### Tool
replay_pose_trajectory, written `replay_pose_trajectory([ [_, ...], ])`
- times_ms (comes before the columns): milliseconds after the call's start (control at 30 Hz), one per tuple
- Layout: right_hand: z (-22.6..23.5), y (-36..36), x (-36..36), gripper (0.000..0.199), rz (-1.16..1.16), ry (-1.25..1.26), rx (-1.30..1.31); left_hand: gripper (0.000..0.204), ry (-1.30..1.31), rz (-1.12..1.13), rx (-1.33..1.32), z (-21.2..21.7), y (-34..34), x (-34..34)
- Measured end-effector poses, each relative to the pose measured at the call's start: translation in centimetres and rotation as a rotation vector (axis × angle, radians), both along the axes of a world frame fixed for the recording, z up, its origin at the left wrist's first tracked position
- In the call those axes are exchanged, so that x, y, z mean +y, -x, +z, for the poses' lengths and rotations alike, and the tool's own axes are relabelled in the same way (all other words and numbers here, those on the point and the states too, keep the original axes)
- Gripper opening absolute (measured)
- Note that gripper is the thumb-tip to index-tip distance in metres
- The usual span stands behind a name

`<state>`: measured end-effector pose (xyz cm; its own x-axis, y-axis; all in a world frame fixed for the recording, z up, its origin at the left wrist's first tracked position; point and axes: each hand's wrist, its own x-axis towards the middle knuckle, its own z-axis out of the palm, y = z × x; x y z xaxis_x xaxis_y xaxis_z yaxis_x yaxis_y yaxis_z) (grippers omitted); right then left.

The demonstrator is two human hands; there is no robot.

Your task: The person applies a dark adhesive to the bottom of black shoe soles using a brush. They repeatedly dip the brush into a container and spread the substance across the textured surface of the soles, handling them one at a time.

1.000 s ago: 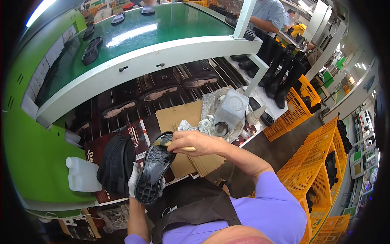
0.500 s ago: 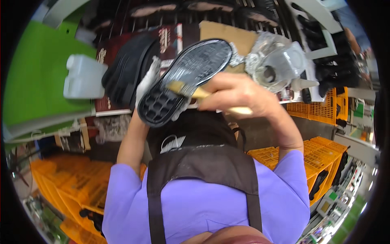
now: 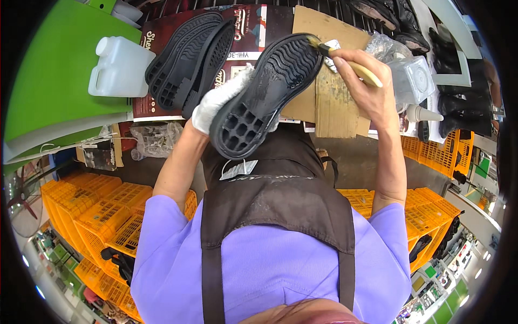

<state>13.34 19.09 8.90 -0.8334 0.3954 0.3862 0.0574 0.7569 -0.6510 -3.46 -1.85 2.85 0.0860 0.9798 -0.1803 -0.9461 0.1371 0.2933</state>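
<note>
My left hand (image 3: 222,102), in a white glove, holds a black shoe sole (image 3: 272,81) from its left side. Wavy ridges cover the sole's front part, and its heel end has a grid of square hollows. Some gloss shows around the middle. Bare, my right hand (image 3: 368,81) is closed round the pale wooden handle of a brush (image 3: 362,73). The bristles touch the rim at the sole's toe end, at its upper right. Most of the left fingers are hidden beneath the sole.
More black soles (image 3: 181,65) lie stacked on the left. Beside them stands a whitish plastic jug (image 3: 116,70). Stained cardboard (image 3: 337,105) lies under the right hand. A clear container (image 3: 413,81) and a nozzle bottle (image 3: 423,114) are at right. Orange crates (image 3: 116,208) stand below the bench.
The brush has moved from the middle of the sole up and right to the toe rim. My right hand went with it. The sole's front looks less glossy now.
</note>
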Motion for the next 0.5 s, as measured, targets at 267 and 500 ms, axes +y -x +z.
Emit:
replay_pose_trajectory([
  [267, -1.1, 1.7, -3.1, 0.018, -0.237, 0.501, -0.020, 0.047, 0.113, -0.049, 1.088, 0.9, -1.0, 0.3],
  [500, 0.5, 1.3, -5.5, 0.017, -0.027, 0.587, -0.091, 0.048, -0.045, 0.374, 1.494, -1.5, 0.3, 0.8],
])
